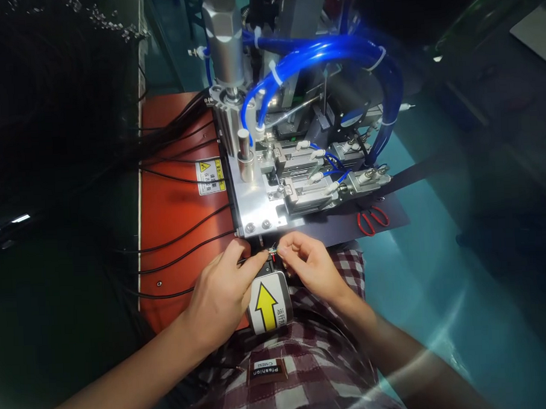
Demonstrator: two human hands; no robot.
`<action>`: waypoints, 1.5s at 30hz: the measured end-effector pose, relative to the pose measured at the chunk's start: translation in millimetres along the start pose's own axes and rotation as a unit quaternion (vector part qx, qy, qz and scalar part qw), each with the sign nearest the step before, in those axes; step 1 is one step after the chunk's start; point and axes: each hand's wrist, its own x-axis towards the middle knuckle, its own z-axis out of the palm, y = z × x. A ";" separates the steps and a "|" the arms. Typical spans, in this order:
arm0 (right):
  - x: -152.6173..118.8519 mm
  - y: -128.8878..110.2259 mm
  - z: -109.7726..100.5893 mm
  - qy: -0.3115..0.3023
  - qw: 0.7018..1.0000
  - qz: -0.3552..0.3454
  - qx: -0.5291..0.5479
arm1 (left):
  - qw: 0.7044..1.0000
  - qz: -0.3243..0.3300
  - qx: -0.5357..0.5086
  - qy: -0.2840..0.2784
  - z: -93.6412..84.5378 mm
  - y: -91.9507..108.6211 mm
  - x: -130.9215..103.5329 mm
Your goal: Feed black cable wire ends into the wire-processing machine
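Note:
At the front edge of a metal machine, my two hands meet over a small part with thin coloured wires. My left hand has its thumb pressed on the left side of this part, its fingers curled. On the other side, my right hand pinches the part's right end between thumb and forefinger. The part is too small to make out in detail. Just below it sits a rounded block with a yellow arrow label.
Black cables cross an orange-red panel on the left. Blue air hoses arch over the pneumatic cylinders. Red-handled scissors lie on the dark plate at the right.

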 end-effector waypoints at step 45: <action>-7.5 -10.8 3.9 0.089 0.990 -0.011 -0.105 | 0.989 0.057 0.137 0.024 1.0 3.9 2.6</action>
